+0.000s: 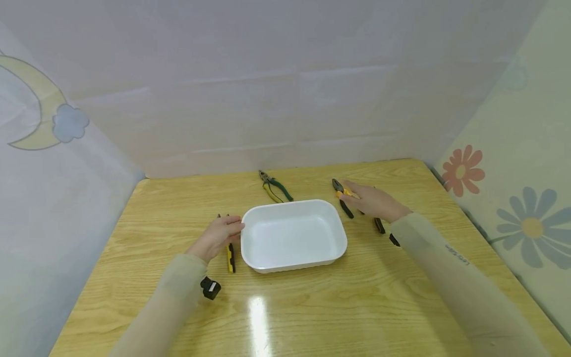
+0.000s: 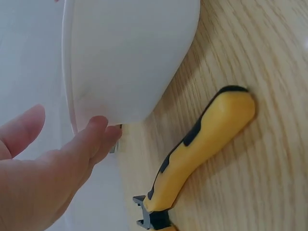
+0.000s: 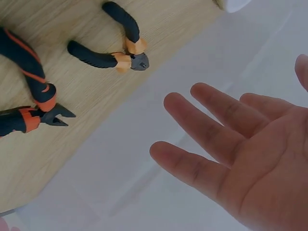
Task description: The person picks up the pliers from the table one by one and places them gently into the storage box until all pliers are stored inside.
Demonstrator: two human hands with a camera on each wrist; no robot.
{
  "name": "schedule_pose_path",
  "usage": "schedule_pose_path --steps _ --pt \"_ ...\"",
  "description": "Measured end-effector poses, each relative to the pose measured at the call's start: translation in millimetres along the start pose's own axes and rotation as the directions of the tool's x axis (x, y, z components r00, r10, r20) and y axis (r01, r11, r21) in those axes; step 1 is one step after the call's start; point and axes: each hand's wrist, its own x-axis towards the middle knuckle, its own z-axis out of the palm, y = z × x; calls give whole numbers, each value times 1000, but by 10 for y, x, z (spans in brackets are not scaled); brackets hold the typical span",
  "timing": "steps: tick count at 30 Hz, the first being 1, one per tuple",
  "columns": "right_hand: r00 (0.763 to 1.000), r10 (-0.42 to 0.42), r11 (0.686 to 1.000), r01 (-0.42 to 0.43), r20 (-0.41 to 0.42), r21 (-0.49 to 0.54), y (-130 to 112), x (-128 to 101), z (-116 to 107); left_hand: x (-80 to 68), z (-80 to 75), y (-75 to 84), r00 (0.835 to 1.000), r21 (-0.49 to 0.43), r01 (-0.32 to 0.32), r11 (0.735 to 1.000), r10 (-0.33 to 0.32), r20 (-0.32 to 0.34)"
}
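Note:
A white tray (image 1: 331,247) sits in the middle of the wooden table. My left hand (image 1: 219,234) rests beside its left wall, with straight fingertips (image 2: 98,132) touching the tray (image 2: 130,57). Just under that hand lie yellow-and-black pliers (image 1: 230,259) (image 2: 207,139), which it does not grip. To the right of the tray my right hand (image 1: 372,201) (image 3: 226,144) hovers with its fingers spread and straight, holding nothing. Below it lie black pliers with orange collars (image 1: 343,201) (image 3: 115,48). Black-and-red cutters (image 1: 379,225) (image 3: 33,98) lie close by.
Green-and-yellow pliers (image 1: 274,187) lie behind the tray near the back wall. Pale sheet walls close the table on the back, left and right. The bare wooden tabletop (image 1: 312,307) stretches toward me.

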Motion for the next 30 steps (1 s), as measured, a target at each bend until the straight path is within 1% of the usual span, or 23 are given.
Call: schedule_pose_path --steps 4,8,12,18,21,26,30 --pt "1000 -2 1000 2 1 -18 57 -26 -16 5 15 -12 1000 -62 15 998 -15 -12" --pt "999 31 999 -31 11 -16 132 -39 -28 7 34 -19 1000 -95 21 995 -23 -18" --pt "998 63 998 -62 15 -19 219 -41 -31 3 41 -31 1000 -106 17 994 -20 -22" --pt "998 53 998 -52 17 -29 346 -59 -22 6 60 -85 999 -123 11 992 -16 -40" --pt "998 52 998 -51 19 -22 388 -87 -22 8 78 -109 998 -128 15 992 -23 -60" --pt "997 74 997 -74 -4 -34 436 -135 -42 -2 107 -126 995 -131 19 991 -31 -90" --pt "996 90 996 -90 -24 -26 517 -139 -45 -6 128 -137 995 -143 17 990 -30 -96"
